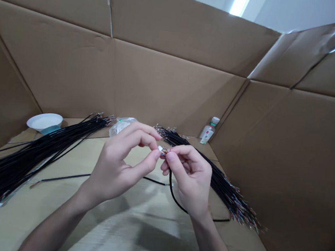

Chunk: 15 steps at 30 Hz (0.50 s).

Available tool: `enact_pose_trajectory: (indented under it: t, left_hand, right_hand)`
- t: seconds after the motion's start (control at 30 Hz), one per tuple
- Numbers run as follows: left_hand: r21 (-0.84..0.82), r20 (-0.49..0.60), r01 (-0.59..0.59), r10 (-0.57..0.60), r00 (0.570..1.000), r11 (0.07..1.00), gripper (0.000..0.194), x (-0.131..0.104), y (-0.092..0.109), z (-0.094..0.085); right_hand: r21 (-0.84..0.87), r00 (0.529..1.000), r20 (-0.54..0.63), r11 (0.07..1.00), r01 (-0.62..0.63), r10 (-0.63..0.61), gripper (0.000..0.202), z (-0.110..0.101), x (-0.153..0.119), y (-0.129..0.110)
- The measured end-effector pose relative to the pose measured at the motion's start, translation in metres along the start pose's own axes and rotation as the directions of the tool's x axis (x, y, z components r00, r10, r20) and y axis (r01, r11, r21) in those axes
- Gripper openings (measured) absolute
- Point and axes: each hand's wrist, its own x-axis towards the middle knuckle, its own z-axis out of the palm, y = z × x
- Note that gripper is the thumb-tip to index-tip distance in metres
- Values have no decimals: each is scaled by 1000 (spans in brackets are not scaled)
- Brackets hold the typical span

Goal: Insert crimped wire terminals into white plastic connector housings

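Between my fingertips, at the middle of the head view, is a small white connector (160, 148) with thin coloured wires. My left hand (128, 157) pinches the connector between thumb and forefinger, its other fingers curved above. Just behind it, my right hand (190, 175) grips the wire end of a black cable (174, 195). That cable hangs down from the right hand and runs off to the right behind the wrist. Another black cable (66, 177) lies on the table, passing behind my left hand, with bare wires at its left end.
A large bundle of black cables (38, 154) lies at left, white connectors on its near ends. A second bundle (221, 181) lies at right. Along the back are a white bowl (46, 120), a clear plastic bag (121, 126) and a bottle (208, 131). Cardboard walls (172, 85) surround the table.
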Motion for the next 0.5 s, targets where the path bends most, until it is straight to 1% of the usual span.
enact_pose_trajectory:
  t: [0.1, 0.27, 0.4, 0.5]
  left_hand:
    - [-22, 17, 19, -18, 1000, 1000, 14, 0, -2, 1]
    - [-27, 58, -3, 5, 998, 1000, 13, 0, -5, 2]
    - [-36, 84, -11, 14, 996, 999, 12, -1, -6, 2]
    - [-95, 97, 39, -30, 995, 995, 10, -2, -5, 2]
  right_hand:
    - [-2, 1000, 19, 1000, 2, -2, 11, 0, -1, 0]
    - [19, 999, 50, 1000, 18, -19, 6, 0, 0, -3]
    - [-13, 998, 49, 999, 30, -30, 7, 0, 0, -3]
    - [-52, 998, 35, 998, 47, -45, 6, -1, -1, -2]
